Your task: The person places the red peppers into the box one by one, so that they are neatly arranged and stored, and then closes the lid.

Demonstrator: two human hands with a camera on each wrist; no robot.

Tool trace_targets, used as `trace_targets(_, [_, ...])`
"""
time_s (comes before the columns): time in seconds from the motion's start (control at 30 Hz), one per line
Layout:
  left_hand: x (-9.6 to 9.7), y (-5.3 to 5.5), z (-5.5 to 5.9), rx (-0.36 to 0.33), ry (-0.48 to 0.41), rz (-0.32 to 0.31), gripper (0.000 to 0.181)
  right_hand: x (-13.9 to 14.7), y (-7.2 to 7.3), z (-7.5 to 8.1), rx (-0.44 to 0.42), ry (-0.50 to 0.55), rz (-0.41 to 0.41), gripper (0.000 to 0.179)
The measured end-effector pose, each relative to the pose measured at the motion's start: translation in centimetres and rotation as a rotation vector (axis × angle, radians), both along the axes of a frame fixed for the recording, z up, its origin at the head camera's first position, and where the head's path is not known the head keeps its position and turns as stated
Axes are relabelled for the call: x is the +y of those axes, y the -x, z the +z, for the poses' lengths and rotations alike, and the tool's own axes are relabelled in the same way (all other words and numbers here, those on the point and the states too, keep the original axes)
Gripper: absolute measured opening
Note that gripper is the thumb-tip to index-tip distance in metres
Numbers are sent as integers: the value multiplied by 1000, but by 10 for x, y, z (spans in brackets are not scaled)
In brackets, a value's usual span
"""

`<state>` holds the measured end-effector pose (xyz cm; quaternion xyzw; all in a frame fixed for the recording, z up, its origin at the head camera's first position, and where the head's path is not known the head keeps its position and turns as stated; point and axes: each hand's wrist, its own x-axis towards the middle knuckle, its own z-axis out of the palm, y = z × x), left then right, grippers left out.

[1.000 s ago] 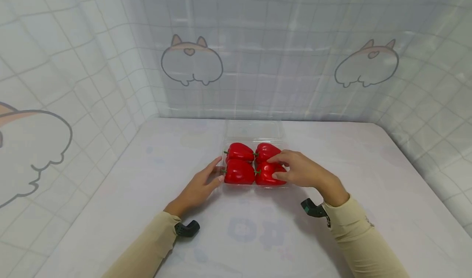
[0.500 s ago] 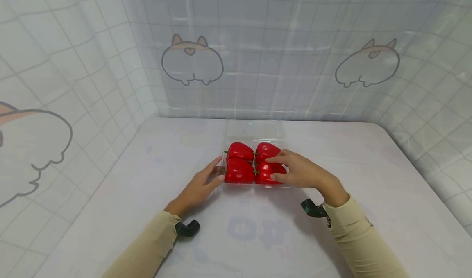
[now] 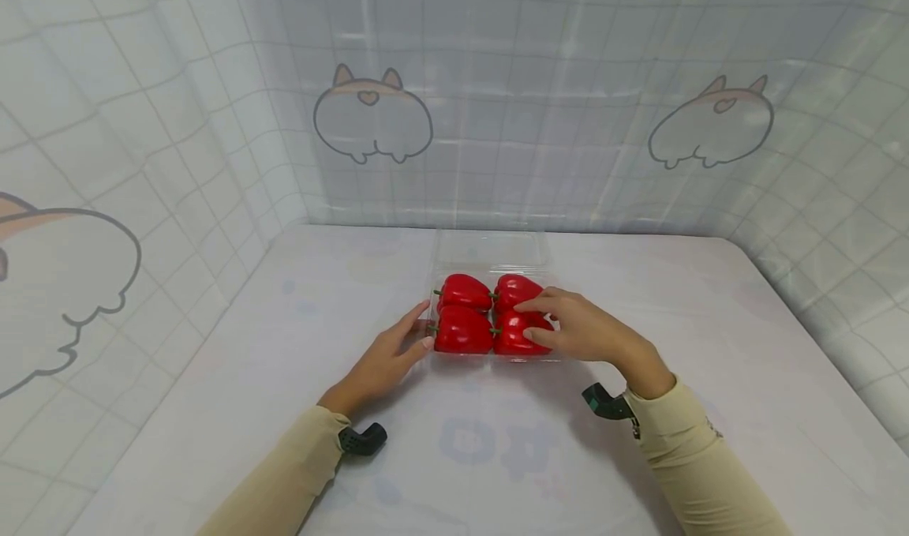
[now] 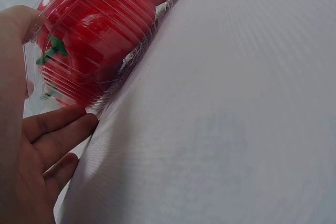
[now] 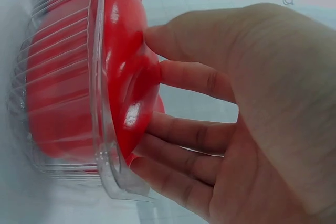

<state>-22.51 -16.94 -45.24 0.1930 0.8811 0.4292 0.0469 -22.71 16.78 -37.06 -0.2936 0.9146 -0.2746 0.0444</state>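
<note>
Red bell peppers with green stems lie in two rows in a clear plastic container, its lid [image 3: 490, 249] folded back behind it. My right hand [image 3: 585, 327] is over the near right bell pepper [image 3: 511, 335]. In the right wrist view its thumb and fingers [image 5: 184, 132] are set around that bell pepper [image 5: 128, 72], which sits partly above the container rim [image 5: 100, 77]. My left hand [image 3: 383, 362] rests at the container's left side. The left wrist view has its fingers [image 4: 58, 135] fairly straight, fingertips at the ribbed wall, beside a bell pepper [image 4: 94, 30] behind clear plastic.
The container stands toward the back of a table [image 3: 284, 378] with a pale cover. Gridded sheets with cartoon prints form a back wall [image 3: 525, 149] and side walls. Dark wrist cameras [image 3: 362, 440] sit below both hands.
Hardly anything differs. The right hand's fingers shift very slightly on the near right bell pepper, while the left hand keeps its place at the container. The whole head view drifts a few pixels.
</note>
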Motion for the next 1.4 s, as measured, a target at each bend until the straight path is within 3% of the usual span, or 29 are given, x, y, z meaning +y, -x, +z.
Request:
trace_targets(0.37, [0,1,-2,-1,7,6,74,2,3,-2,21,39,-9,34])
trace_targets(0.67, [-1,2,-1,12,2,27,72,11,20,-4,48,189,-76,26])
trace_targets(0.83, [1,0,-4,-16,13,27,73,21,28,-9,-50,300,-132,27])
trace_targets(1.0, [0,-3,-3,5,-1,28,72,29,43,-15,-125,426,-161,30])
trace_targets(1.13, [-1,-4,-4,7,-2,30,71,38,55,-17,-173,527,-233,31])
trace_targets(1.4, [1,-2,-4,26,23,12,69,54,72,-29,-267,571,-375,41])
